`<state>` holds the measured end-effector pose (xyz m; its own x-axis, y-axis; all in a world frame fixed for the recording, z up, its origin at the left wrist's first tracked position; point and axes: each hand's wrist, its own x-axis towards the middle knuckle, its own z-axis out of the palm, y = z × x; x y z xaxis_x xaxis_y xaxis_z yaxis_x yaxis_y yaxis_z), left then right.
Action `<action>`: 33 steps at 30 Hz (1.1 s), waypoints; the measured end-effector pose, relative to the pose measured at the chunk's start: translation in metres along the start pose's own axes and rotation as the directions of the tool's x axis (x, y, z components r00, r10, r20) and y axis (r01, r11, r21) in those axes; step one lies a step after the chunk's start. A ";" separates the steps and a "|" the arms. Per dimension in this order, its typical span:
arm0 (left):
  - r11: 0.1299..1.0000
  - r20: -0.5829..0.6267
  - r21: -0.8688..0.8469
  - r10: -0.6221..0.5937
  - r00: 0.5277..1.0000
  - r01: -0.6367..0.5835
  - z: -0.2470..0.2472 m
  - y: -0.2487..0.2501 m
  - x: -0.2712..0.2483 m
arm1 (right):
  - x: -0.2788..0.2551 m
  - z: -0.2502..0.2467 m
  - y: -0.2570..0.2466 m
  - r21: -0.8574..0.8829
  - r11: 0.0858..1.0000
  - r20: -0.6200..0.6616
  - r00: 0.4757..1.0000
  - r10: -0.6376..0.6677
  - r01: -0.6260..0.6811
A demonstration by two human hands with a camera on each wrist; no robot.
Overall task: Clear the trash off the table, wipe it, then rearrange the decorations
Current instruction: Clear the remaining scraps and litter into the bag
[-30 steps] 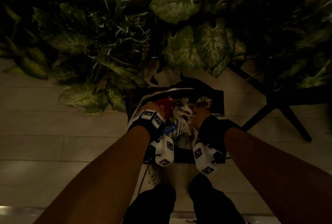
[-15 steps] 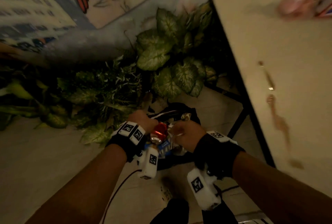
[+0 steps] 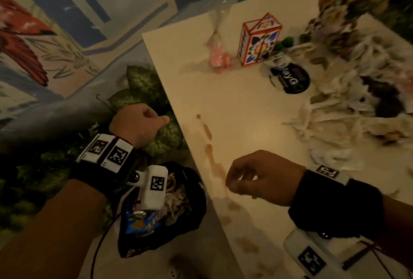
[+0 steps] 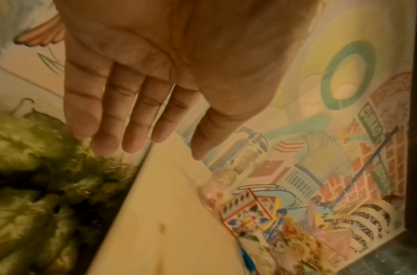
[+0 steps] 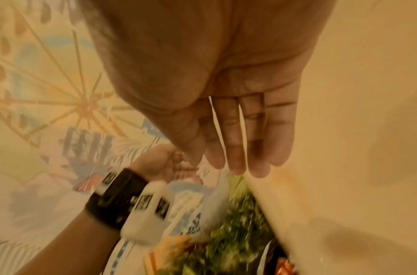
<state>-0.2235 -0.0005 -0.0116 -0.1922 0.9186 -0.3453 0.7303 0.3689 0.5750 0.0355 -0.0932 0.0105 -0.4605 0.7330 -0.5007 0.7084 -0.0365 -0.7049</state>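
1. The left hand (image 3: 138,123) hangs off the tabletop's (image 3: 241,108) edge, above green leaves (image 3: 145,84). Its fingers (image 4: 132,119) are loose and hold nothing.
2. The right hand (image 3: 261,177) floats over the tabletop near brown spill marks (image 3: 209,142). Its fingers (image 5: 235,141) are relaxed and empty.
3. A black trash bag (image 3: 178,207) full of wrappers sits on the floor beside the tabletop.
4. A painted box (image 3: 258,40), a round black lid (image 3: 290,79) and crumpled white tissues (image 3: 339,117) lie on the tabletop.
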 end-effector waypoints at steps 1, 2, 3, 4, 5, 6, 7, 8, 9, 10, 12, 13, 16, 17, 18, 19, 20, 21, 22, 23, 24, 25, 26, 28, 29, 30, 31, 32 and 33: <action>1.000 0.000 -0.009 -0.005 1.000 0.005 0.008 0.015 -0.003 | -0.007 -0.017 0.014 0.017 1.000 -0.023 1.000 0.013 -0.013; 1.000 0.004 -0.012 -0.016 1.000 0.016 0.018 0.029 -0.006 | -0.014 -0.033 0.027 0.033 0.999 -0.042 0.999 0.026 -0.024; 1.000 0.007 -0.013 -0.021 1.000 0.022 0.027 0.042 -0.008 | -0.019 -0.049 0.040 0.041 0.999 -0.060 0.997 0.037 -0.035; 1.000 0.009 -0.016 -0.025 1.000 0.025 0.037 0.055 -0.009 | -0.024 -0.063 0.053 0.041 0.998 -0.078 0.996 0.048 -0.045; 0.999 0.011 -0.022 -0.027 1.000 0.027 0.046 0.066 -0.009 | -0.028 -0.076 0.065 0.034 0.998 -0.092 0.994 0.058 -0.055; 0.999 0.010 -0.022 -0.026 1.000 0.027 0.054 0.077 -0.009 | -0.031 -0.089 0.077 0.024 0.998 -0.104 0.992 0.066 -0.064; 1.000 0.008 -0.014 -0.024 1.000 0.024 0.062 0.086 -0.010 | -0.033 -0.102 0.088 0.017 0.997 -0.120 0.990 0.078 -0.076; 1.000 0.006 -0.015 -0.021 1.000 0.022 0.069 0.095 -0.010 | -0.034 -0.114 0.099 0.014 0.996 -0.139 0.986 0.090 -0.089; 0.999 0.002 -0.027 -0.022 1.000 0.022 0.075 0.102 -0.009 | -0.035 -0.127 0.109 0.004 0.995 -0.158 0.982 0.099 -0.100; 0.999 0.001 -0.036 -0.019 1.000 0.019 0.081 0.109 -0.009 | -0.034 -0.138 0.117 -0.020 0.994 -0.175 0.979 0.100 -0.105; 1.000 0.003 -0.029 0.002 1.000 -0.002 0.091 0.122 -0.008 | -0.029 -0.159 0.130 -0.071 0.991 -0.214 0.972 0.095 -0.112; 1.000 0.006 -0.022 0.017 1.000 -0.017 0.094 0.128 -0.006 | -0.026 -0.169 0.134 -0.071 0.990 -0.241 0.965 0.101 -0.121; 0.999 0.014 -0.011 0.032 0.999 -0.032 0.101 0.145 0.003 | -0.012 -0.194 0.143 -0.075 0.985 -0.319 0.940 0.125 -0.156; 0.999 0.014 0.003 0.040 0.999 -0.040 0.103 0.151 0.008 | -0.006 -0.203 0.145 -0.089 0.982 -0.342 0.931 0.126 -0.166; 0.999 0.014 0.018 0.046 0.999 -0.046 0.105 0.156 0.013 | -0.002 -0.210 0.146 -0.099 0.980 -0.367 0.921 0.128 -0.175; 0.998 0.015 0.034 0.051 0.999 -0.052 0.107 0.163 0.018 | 0.001 -0.217 0.148 -0.104 0.976 -0.391 0.910 0.136 -0.190; 0.997 0.011 0.047 0.058 0.998 -0.059 0.109 0.170 0.023 | 0.005 -0.225 0.149 -0.116 0.973 -0.411 0.901 0.138 -0.202; 0.995 0.001 0.062 0.072 0.997 -0.072 0.110 0.176 0.027 | 0.009 -0.232 0.150 -0.136 0.967 -0.429 0.893 0.138 -0.215; 0.992 -0.006 0.082 0.092 0.996 -0.091 0.113 0.182 0.030 | 0.013 -0.239 0.152 -0.149 0.962 -0.448 0.883 0.142 -0.230; 0.989 -0.008 0.100 0.112 0.994 -0.111 0.116 0.189 0.033 | 0.017 -0.246 0.155 -0.152 0.957 -0.465 0.872 0.150 -0.246; 0.985 -0.005 0.114 0.132 0.991 -0.131 0.119 0.195 0.037 | 0.020 -0.252 0.158 -0.146 0.955 -0.480 0.863 0.159 -0.258; 0.979 0.005 0.130 0.157 0.988 -0.156 0.124 0.203 0.040 | 0.023 -0.258 0.162 -0.133 0.953 -0.493 0.852 0.174 -0.271; 0.971 0.019 0.154 0.184 0.983 -0.184 0.129 0.211 0.042 | 0.025 -0.264 0.168 -0.123 0.948 -0.500 0.844 0.195 -0.292; 0.948 0.043 0.209 0.236 0.971 -0.239 0.142 0.227 0.049 | 0.031 -0.275 0.180 -0.142 0.929 -0.502 0.834 0.231 -0.343; 0.937 0.049 0.227 0.260 0.964 -0.265 0.150 0.234 0.054 | 0.035 -0.281 0.186 -0.170 0.917 -0.497 0.835 0.236 -0.361; 0.925 0.054 0.244 0.285 0.957 -0.290 0.159 0.242 0.058 | 0.041 -0.288 0.192 -0.212 0.904 -0.487 0.842 0.232 -0.372; 0.912 0.060 0.265 0.309 0.949 -0.314 0.168 0.249 0.063 | 0.049 -0.295 0.198 -0.264 0.891 -0.472 0.855 0.214 -0.369; 0.897 0.068 0.291 0.328 0.942 -0.334 0.178 0.256 0.067 | 0.057 -0.302 0.203 -0.312 0.881 -0.451 0.871 0.193 -0.356; 0.883 0.081 0.318 0.338 0.938 -0.346 0.188 0.263 0.071 | 0.066 -0.308 0.208 -0.342 0.879 -0.427 0.888 0.170 -0.333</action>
<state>0.0783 0.1355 -0.0240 0.1199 0.9746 -0.1889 0.9195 -0.0372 0.3914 0.3173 0.1565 -0.0138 -0.0601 0.9349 -0.3499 0.9588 -0.0434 -0.2807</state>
